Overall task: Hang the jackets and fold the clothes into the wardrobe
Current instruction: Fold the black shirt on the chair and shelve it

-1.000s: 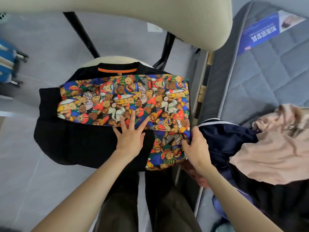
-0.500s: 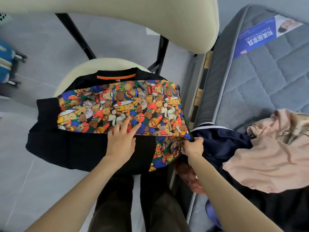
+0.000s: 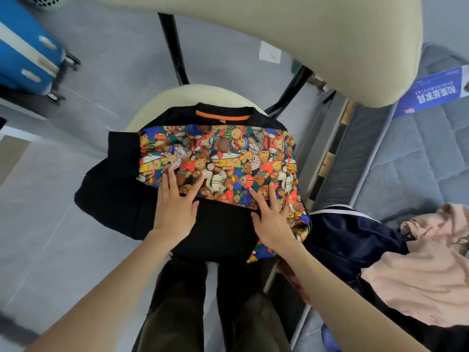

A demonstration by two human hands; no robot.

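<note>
Right hand (image 3: pixel 271 219) has let go of the shirt (image 3: pixel 218 158) edge and now presses flat, fingers spread; left hand (image 3: pixel 175 207) also flat. Shirt lies on the chair seat (image 3: pixel 157 102), partly folded. Probably smoothing before the next fold; not in the wardrobe yet.

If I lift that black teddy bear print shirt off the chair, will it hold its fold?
Probably not: the black teddy-bear-print shirt droops over the edge of the round cream chair seat, so it looks floppy. It seems thin and light, lying flat under the left hand and right hand. Unsupported, the fold would likely fall open.
</note>
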